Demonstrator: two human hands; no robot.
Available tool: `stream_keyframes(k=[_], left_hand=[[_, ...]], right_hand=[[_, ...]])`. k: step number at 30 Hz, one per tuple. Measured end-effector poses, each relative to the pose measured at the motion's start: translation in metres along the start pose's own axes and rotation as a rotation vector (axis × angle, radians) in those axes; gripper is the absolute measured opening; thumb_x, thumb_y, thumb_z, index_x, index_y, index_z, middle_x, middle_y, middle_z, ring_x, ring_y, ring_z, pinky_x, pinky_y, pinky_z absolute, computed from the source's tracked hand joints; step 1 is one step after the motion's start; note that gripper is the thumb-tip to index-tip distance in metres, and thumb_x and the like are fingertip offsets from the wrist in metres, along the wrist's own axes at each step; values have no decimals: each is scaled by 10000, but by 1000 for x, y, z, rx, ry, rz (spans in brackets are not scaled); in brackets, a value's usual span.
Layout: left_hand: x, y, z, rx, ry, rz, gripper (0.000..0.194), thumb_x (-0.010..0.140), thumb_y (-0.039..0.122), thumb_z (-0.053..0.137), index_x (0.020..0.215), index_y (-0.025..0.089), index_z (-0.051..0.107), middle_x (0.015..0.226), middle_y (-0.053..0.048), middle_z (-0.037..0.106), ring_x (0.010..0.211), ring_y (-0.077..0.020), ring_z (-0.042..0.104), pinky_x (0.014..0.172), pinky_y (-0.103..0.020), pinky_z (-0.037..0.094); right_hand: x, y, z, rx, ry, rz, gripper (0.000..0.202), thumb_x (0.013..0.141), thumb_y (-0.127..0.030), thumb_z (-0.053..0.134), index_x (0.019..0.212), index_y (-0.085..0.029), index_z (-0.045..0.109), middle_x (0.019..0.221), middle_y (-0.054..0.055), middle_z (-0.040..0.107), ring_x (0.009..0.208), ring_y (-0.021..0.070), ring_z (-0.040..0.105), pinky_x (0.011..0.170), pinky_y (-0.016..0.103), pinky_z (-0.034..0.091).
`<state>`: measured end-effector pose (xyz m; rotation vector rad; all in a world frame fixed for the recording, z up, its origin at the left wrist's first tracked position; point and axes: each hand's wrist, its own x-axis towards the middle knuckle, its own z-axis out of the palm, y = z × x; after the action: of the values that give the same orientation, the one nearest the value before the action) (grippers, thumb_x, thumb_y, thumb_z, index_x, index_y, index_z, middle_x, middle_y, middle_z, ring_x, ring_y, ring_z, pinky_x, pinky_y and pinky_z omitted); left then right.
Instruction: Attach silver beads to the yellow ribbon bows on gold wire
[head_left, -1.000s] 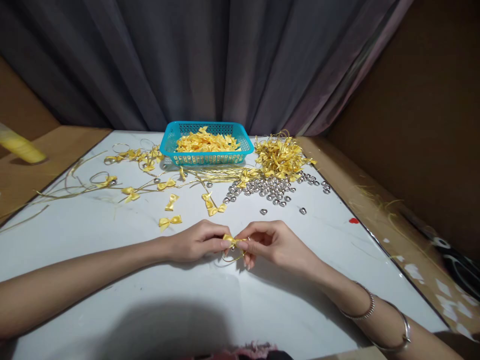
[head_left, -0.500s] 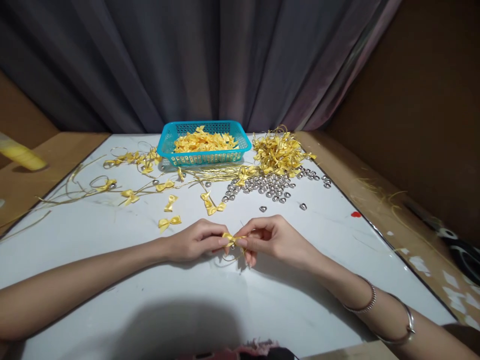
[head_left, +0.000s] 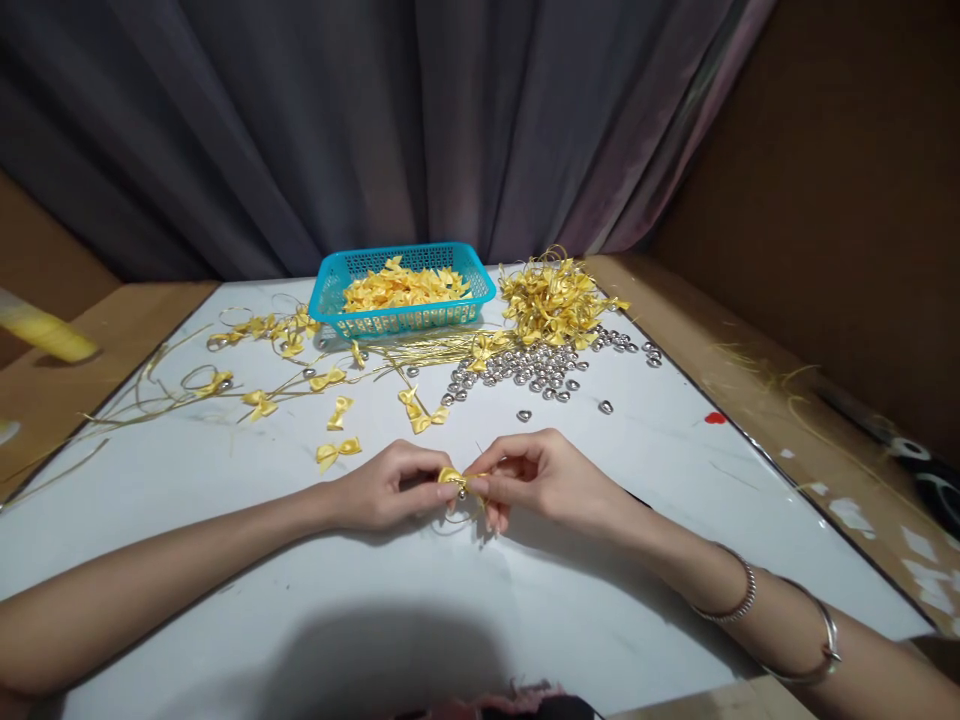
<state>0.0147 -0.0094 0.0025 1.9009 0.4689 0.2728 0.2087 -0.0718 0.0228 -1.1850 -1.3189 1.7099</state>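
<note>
Between my two hands, just above the white table (head_left: 360, 620), is a yellow ribbon bow (head_left: 451, 476). My left hand (head_left: 397, 486) pinches its left side between thumb and fingers. From the right, my right hand (head_left: 529, 475) pinches the other side, its lower fingers curled underneath. A small silver bead shows at the bow's middle, and a thin gold cord (head_left: 459, 518) loops below it. My fingertips hide part of the bow. Several loose yellow bows (head_left: 339, 452) lie beyond my left hand.
A blue basket (head_left: 405, 322) full of yellow bows stands at the back. Right of it are a heap of corded bows (head_left: 551, 300) and scattered silver beads (head_left: 544, 370). Gold cords (head_left: 442, 348) lie across the table. Black-handled scissors (head_left: 937, 490) rest at the far right.
Both hands keep their pinch on the bow. The bow has turned slightly between the fingertips, and the view has shifted a little.
</note>
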Motion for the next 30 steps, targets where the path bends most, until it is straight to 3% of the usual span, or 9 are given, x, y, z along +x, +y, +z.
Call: stream_keyframes(k=[8,14,24,27,30], left_hand=[[0,-2,0,17,9,-18,340,875,360,445,680,112,572,514,28,445,457,-78,397,454,-194,307],[1,-2,-3,-218,-30,-85,408,886,395,396,722,87,606,567,-18,524,507,-98,435,496,-221,333],[2,0,-2,-183,-29,-122,293,867,316,468,723,97,598,538,8,518,509,-87,464,514,-209,354],[1,0,-1,-179,-30,-124,281,871,305,468,722,104,596,523,19,508,494,-81,451,505,-205,347],[2,-1,-1,-186,-20,-128,280,873,309,468,734,104,601,528,20,511,493,-81,446,501,-204,340]], right_hand=[[0,1,1,-27,3,0,170,749,-307,667,736,-139,643,518,-8,602,472,93,574,515,233,486],[0,0,0,-77,21,-9,105,776,-232,623,750,-133,647,540,5,616,477,92,573,513,225,482],[0,0,-1,-145,25,-37,108,787,-214,592,771,-120,642,543,10,612,493,99,580,523,223,484],[0,-3,-3,-243,29,-58,122,797,-205,568,797,-113,649,579,27,627,518,104,587,527,222,479],[-2,-4,-4,-437,85,-172,150,781,-203,575,859,-107,660,724,67,662,620,125,609,550,226,491]])
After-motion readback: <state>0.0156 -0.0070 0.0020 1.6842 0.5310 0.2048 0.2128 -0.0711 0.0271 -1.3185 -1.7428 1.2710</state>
